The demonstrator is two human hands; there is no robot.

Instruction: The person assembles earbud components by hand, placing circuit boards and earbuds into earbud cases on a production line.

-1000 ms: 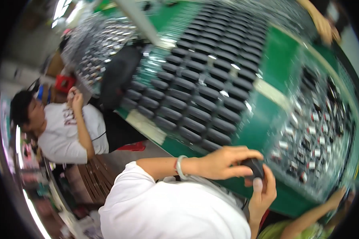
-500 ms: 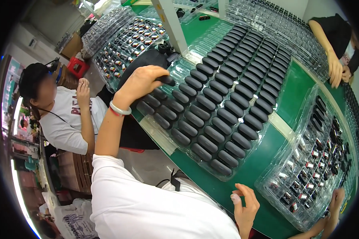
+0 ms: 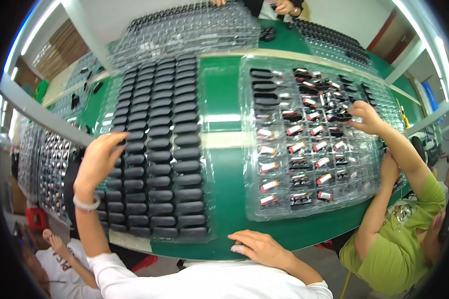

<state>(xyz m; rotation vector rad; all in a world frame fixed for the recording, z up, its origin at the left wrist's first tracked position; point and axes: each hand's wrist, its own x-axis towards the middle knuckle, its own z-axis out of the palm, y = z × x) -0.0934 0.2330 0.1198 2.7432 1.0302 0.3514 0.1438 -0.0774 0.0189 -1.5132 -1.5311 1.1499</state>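
Rows of black rounded oblong cases [image 3: 159,144] fill a clear plastic tray [image 3: 208,224] on the green table in front of me. My left hand [image 3: 97,162], with a pale bracelet at the wrist, hovers over the left columns of that tray. Its thumb and forefinger are apart beside the cases, and I see nothing held between them; the other fingers are partly hidden. By the table's near edge, right of the tray, is my right hand [image 3: 259,246]. Its fingers are loosely bent, apart from the thumb, with nothing visible in them.
On the right, another clear tray [image 3: 254,212] holds small red-and-white parts and black pieces. A co-worker in green [image 3: 394,226] reaches over it. Stacked clear trays [image 3: 184,37] stand at the back, near another person's hands [image 3: 287,7]. A metal post [image 3: 50,117] rises at left.
My view has swung right. My left hand held a black case at the tray's left edge; now it is over the left columns with no case visible. My right hand remains near the table edge.
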